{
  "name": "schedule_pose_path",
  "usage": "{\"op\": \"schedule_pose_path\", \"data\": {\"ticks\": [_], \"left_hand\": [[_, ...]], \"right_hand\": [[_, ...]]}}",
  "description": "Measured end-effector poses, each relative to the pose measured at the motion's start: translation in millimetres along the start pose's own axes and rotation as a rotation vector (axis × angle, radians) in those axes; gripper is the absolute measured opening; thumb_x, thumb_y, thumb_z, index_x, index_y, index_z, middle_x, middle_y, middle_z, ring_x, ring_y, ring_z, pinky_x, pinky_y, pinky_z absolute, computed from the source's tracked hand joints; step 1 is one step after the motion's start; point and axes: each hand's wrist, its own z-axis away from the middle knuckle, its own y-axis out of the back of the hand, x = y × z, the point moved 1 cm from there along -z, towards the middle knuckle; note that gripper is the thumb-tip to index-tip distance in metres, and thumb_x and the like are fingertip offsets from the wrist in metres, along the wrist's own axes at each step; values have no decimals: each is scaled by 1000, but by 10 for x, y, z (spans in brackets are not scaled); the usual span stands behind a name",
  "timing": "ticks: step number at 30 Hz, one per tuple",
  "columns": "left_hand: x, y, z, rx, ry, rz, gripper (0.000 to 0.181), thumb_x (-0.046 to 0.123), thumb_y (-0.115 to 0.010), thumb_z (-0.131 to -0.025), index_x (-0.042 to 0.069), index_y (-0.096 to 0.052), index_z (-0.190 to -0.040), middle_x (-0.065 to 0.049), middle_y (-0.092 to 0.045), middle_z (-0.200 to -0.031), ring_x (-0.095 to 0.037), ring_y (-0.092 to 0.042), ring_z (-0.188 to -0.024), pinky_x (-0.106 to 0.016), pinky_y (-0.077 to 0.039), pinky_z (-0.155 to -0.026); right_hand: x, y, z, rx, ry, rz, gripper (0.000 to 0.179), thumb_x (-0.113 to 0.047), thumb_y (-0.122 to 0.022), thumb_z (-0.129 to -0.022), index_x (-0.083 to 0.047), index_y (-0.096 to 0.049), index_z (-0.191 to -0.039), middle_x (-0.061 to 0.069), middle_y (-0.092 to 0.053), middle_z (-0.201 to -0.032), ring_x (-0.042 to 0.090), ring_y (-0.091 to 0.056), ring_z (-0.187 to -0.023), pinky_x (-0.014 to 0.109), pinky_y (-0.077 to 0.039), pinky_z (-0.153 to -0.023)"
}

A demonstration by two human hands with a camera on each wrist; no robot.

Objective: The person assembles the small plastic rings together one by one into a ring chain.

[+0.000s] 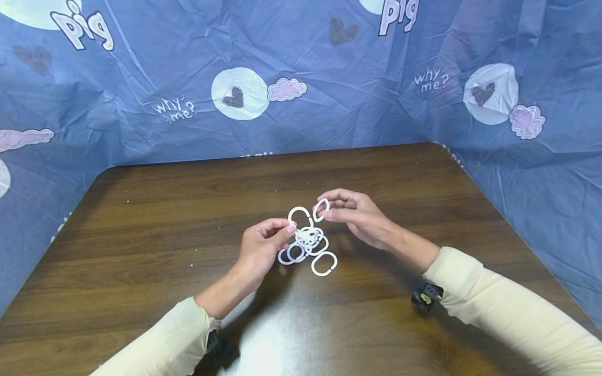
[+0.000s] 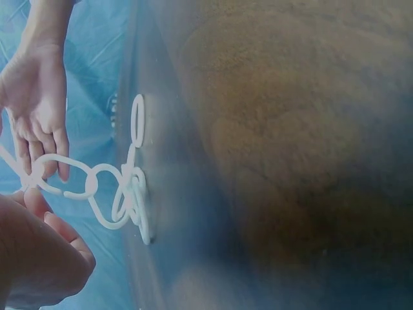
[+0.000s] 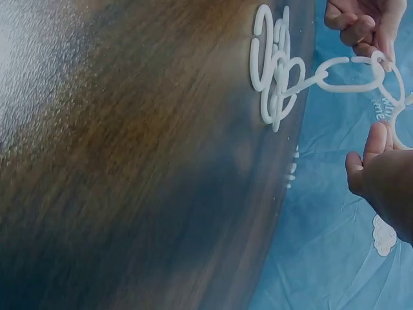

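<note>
My left hand [image 1: 260, 249] pinches a white open plastic ring [image 1: 299, 209] between thumb and fingertips, above the table's middle. To its right, my right hand [image 1: 359, 215] pinches another white ring [image 1: 315, 210] by its edge, held up and tilted. Several linked rings [image 1: 309, 238] hang below the left fingertips and gather in a heap. In the left wrist view, a hanging ring [image 2: 64, 157] joins the raised part to those on the table. The right wrist view shows the two hands' rings meeting near the left fingertips. One ring [image 1: 312, 265], with a small gap, lies at the heap's near side.
A dark brown wooden table [image 1: 188, 209] spreads under both hands. Behind it and along its sides hangs a blue printed cloth [image 1: 329, 120]. Dark wrist devices [image 1: 427, 295] sit at the cream sleeves [image 1: 508, 308]. Small white specks dot the tabletop.
</note>
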Motion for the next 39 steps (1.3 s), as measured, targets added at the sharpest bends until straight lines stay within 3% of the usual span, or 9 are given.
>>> {"op": "schedule_pose_path", "data": {"ticks": [5, 11, 18, 24, 31, 35, 39], "left_hand": [[-9, -11, 5, -10, -9, 8, 16, 8, -69, -88, -4, -69, -98, -9, -66, -84, -23, -60, -74, -23, -52, -66], [-11, -12, 10, -19, -15, 15, 18, 7, -68, -88, -6, -68, -100, -2, -65, -80, -22, -60, -72, -26, -52, -66], [-7, -13, 13, -28, -21, 12, 15, 7, -69, -87, -3, -70, -99, -1, -66, -80, -23, -60, -71, -26, -52, -65], [-2, -11, 18, -39, -35, 26, 17, 6, -69, -87, -5, -69, -100, -3, -67, -82, -21, -59, -69, -25, -51, -63], [-15, -25, 10, -61, -17, 38, 18, 5, -68, -88, -7, -68, -101, -2, -66, -81, -10, -56, -63, -22, -50, -61], [-26, -30, 6, -66, 0, 39, 17, 5, -68, -88, -6, -69, -101, -2, -67, -81, -11, -57, -64, -22, -51, -62], [-43, -26, 8, -73, 7, 36, 17, 4, -67, -88, -7, -68, -100, -6, -67, -83, -14, -59, -68, -21, -51, -63]], "right_hand": [[21, -50, -2, 14, -21, 4, 31, -1, -63, -82, -2, -60, -113, 16, -63, -104, 24, -59, -98, 32, -48, -90], [66, -103, -11, 32, -34, -14, 30, 0, -64, -83, -1, -60, -112, 17, -63, -104, 18, -60, -94, 30, -47, -90], [102, -149, -13, 61, -62, -59, 39, -1, -61, -85, 12, -50, -119, 15, -64, -104, 19, -61, -96, 30, -44, -96], [95, -130, -23, 133, -81, -60, 34, -4, -62, -84, 6, -54, -115, 10, -64, -101, 24, -62, -95, 31, -43, -98], [105, -148, -24, 64, -110, -74, 36, -1, -60, -84, 11, -52, -117, 9, -61, -103, 16, -58, -96, 30, -43, -98], [108, -179, -17, 97, -19, 95, 37, 1, -65, -82, 9, -54, -116, 18, -61, -103, 18, -59, -94, 29, -47, -90], [59, -209, -20, 189, 186, 457, 42, -2, -75, -77, 1, -57, -114, 18, -62, -101, 25, -59, -94, 40, -47, -92]]}}
